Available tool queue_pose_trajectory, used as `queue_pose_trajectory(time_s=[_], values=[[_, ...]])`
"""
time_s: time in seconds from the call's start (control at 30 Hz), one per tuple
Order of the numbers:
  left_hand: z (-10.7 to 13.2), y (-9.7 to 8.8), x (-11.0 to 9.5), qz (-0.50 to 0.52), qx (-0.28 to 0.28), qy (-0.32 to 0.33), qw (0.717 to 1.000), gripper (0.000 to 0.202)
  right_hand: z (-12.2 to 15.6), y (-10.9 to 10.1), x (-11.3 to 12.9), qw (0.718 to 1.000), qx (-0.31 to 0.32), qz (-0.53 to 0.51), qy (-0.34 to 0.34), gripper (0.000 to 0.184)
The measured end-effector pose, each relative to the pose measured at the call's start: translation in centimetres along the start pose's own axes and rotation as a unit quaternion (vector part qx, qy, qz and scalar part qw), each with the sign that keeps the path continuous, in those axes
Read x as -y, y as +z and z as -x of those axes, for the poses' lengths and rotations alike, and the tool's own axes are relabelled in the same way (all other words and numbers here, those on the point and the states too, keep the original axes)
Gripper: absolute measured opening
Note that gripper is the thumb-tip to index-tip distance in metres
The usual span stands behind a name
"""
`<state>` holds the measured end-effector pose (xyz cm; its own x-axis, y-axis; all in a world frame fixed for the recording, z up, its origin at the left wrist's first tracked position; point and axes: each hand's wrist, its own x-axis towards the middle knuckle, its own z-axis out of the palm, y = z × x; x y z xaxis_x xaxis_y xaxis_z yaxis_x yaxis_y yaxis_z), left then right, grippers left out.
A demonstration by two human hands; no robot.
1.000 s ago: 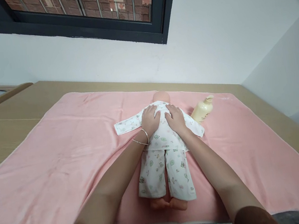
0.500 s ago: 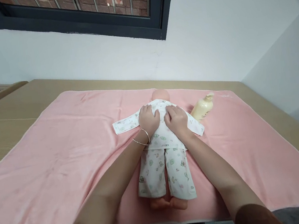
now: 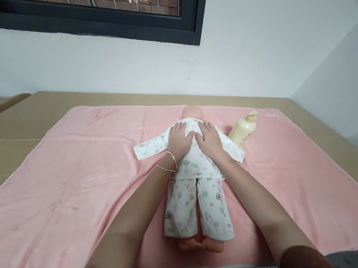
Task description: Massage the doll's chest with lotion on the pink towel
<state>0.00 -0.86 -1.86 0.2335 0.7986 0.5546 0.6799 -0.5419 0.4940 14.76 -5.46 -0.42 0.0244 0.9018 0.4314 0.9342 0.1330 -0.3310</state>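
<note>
A baby doll [image 3: 192,113] in a white printed top [image 3: 192,165] and matching trousers [image 3: 213,209] lies stretched out, head away from me and bare feet towards me. My left hand [image 3: 180,142] rests flat on the left side of the upper part of the top, a thin bangle at its wrist. On the right side lies my right hand [image 3: 209,139], its fingers extended over the cloth. Both thumbs point inward and come close together at the middle. Neither hand grips anything. The sleeves spread out to both sides.
Under the doll a pink blanket [image 3: 104,171] covers much of the wooden table [image 3: 57,102]. A pale yellow pump bottle [image 3: 244,128] lies tilted beside the right sleeve. Behind the table stand a white wall [image 3: 143,72] and a dark-framed window [image 3: 194,16].
My right hand's fingers have straightened and spread, and its thumb has moved inward. My left hand has shifted slightly up and right on the top. Doll and bottle stay in place.
</note>
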Motion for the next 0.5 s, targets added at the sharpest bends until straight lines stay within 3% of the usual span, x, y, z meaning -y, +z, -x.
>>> queue_pose_trajectory(time_s=[0.1, 0.2, 0.37, 0.5], values=[[-0.1, -0.3, -0.1, 0.007, 0.016, 0.025, 1.0, 0.039, 0.0, -0.3, 0.1, 0.999, 0.004, 0.017, -0.047, 0.051], [0.2, -0.6, -0.5, 0.017, -0.001, 0.046, 0.999, 0.034, 0.4, -0.5, 0.5, 0.996, -0.023, 0.032, -0.079, 0.045], [0.9, -0.7, -1.3, -0.008, -0.064, 0.02, 0.998, 0.025, 1.4, -0.2, 1.0, 0.996, -0.083, 0.03, -0.012, 0.039], [0.6, -0.6, -1.0, -0.003, -0.04, -0.007, 0.999, 0.031, 1.0, -0.1, 0.8, 0.997, -0.076, 0.008, 0.011, 0.043]])
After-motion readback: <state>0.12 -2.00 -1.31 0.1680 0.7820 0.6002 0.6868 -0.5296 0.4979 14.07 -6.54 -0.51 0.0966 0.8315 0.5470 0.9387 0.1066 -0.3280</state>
